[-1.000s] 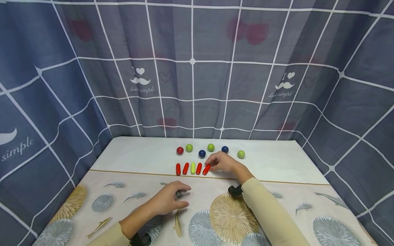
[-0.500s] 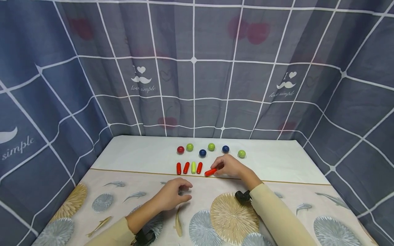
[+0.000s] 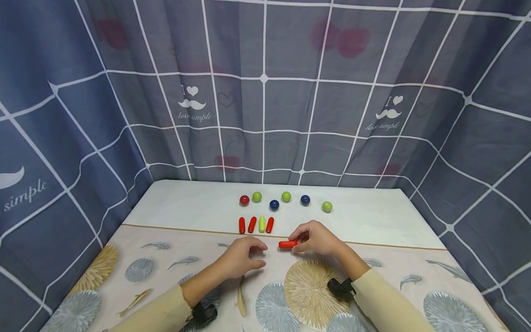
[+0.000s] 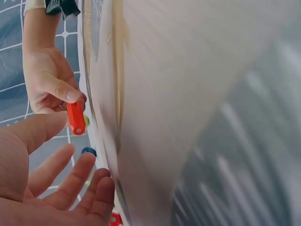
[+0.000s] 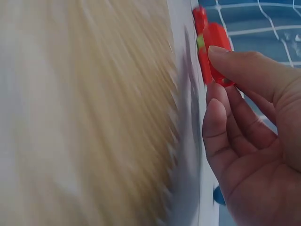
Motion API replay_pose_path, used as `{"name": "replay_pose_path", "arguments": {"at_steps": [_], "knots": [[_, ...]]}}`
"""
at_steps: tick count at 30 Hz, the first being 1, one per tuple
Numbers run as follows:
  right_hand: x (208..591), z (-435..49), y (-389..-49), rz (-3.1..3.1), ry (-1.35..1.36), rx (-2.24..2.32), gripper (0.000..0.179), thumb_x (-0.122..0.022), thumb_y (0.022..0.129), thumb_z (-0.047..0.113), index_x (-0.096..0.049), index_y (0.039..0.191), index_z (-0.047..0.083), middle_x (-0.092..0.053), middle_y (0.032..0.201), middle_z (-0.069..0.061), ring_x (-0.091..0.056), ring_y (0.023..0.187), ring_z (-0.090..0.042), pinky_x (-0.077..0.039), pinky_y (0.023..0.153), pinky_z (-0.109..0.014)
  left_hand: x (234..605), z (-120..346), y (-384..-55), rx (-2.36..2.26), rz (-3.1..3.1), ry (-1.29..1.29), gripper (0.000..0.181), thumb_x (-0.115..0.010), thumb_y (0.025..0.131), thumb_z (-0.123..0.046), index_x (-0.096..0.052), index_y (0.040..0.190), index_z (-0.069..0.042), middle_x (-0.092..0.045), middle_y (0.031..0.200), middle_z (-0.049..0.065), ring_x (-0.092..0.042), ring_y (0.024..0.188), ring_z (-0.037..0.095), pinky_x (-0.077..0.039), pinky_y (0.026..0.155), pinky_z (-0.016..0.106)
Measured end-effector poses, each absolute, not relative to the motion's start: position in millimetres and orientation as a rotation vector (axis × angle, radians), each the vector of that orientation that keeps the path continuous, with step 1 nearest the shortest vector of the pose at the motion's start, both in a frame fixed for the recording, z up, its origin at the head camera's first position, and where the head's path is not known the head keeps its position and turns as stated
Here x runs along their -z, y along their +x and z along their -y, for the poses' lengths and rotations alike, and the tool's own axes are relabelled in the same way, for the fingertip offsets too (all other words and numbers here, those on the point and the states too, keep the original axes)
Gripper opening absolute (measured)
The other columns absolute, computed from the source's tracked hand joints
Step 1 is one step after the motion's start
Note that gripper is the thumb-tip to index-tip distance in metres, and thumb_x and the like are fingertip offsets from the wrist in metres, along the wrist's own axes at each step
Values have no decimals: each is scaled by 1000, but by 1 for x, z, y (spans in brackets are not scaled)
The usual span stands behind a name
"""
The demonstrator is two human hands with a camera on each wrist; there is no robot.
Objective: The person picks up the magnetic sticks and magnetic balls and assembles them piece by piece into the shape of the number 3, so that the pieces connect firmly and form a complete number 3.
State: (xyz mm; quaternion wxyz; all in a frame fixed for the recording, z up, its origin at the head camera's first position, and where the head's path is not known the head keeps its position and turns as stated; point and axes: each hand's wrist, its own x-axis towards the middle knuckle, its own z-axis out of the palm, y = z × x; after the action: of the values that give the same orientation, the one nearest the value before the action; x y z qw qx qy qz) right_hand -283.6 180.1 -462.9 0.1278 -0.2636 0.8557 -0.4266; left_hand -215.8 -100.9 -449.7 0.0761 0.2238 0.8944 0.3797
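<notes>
Right hand (image 3: 317,238) pinches red plastic rod (image 3: 287,244) between thumb and fingers; rod held sideways above patterned tablecloth (image 3: 381,295), just on wearer's side of gold line (image 3: 166,228); left hand (image 3: 240,256) near rod's free end, apart from it, fingers loosely curved, thumb spread; beyond, on white band (image 3: 195,203), row of four more rods: yellow-green rod (image 3: 262,224) third from left, other red rods (image 3: 252,224) around it; farther back, red ball (image 3: 244,200), two dark blue balls (image 3: 274,205), three green balls (image 3: 327,206); behind, grid-patterned curtain (image 3: 290,110).
</notes>
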Motion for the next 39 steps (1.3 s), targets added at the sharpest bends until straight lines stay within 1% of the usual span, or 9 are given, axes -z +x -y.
{"name": "replay_pose_path", "arguments": {"at_steps": [5,9,12,18,21,27,35,39], "knots": [[465,-177,-264,-2418,-756,1304,26,-90,76,9,-80,99,10,-73,82,-3,-61,69,-9,-52,61,-21,450,95,-217,-1124,-2671,726,33,-84,83,-11,-74,114,-5,-73,111,7,-65,99,22,-57,91,39],[466,-174,-252,-2334,-747,1368,25,-90,76,8,-79,99,6,-72,79,-4,-61,67,-7,-51,58,-19,452,91,-217,-1142,-2644,787,32,-84,82,-8,-74,112,-3,-73,106,9,-66,93,22,-57,84,33],[466,-171,-245,-2281,-749,1398,25,-88,76,6,-78,99,4,-72,79,-5,-61,67,-7,-51,59,-19,452,89,-217,-1176,-2606,815,30,-84,81,-6,-74,110,-2,-72,102,9,-67,88,21,-56,78,27],[465,-167,-235,-2274,-738,1398,24,-89,76,7,-79,98,6,-73,80,-5,-62,67,-6,-52,59,-20,452,84,-217,-1202,-2546,825,27,-84,82,-4,-74,107,-1,-70,93,6,-65,79,13,-54,71,20],[465,-166,-232,-2267,-737,1410,24,-89,76,7,-79,98,5,-74,80,-8,-62,67,-6,-52,59,-20,452,82,-217,-1204,-2534,823,25,-84,82,-3,-74,104,-2,-70,92,4,-65,78,10,-53,68,19],[466,-164,-229,-2239,-751,1440,26,-88,76,4,-78,99,1,-75,82,-14,-63,67,-7,-52,59,-19,451,80,-216,-1232,-2490,800,19,-82,81,0,-75,99,-4,-72,89,5,-66,75,10,-52,63,20],[468,-163,-228,-2196,-756,1472,26,-88,77,3,-78,101,-1,-75,83,-17,-64,68,-7,-52,58,-18,450,78,-215,-1235,-2467,817,18,-84,80,0,-77,95,-5,-73,84,3,-64,71,8,-53,64,19],[469,-162,-227,-2189,-757,1479,25,-87,78,4,-77,101,0,-75,82,-16,-63,66,-6,-51,57,-18,449,78,-214,-1220,-2463,800,17,-84,80,-1,-77,95,-6,-73,82,1,-63,72,7,-52,65,19]]}}
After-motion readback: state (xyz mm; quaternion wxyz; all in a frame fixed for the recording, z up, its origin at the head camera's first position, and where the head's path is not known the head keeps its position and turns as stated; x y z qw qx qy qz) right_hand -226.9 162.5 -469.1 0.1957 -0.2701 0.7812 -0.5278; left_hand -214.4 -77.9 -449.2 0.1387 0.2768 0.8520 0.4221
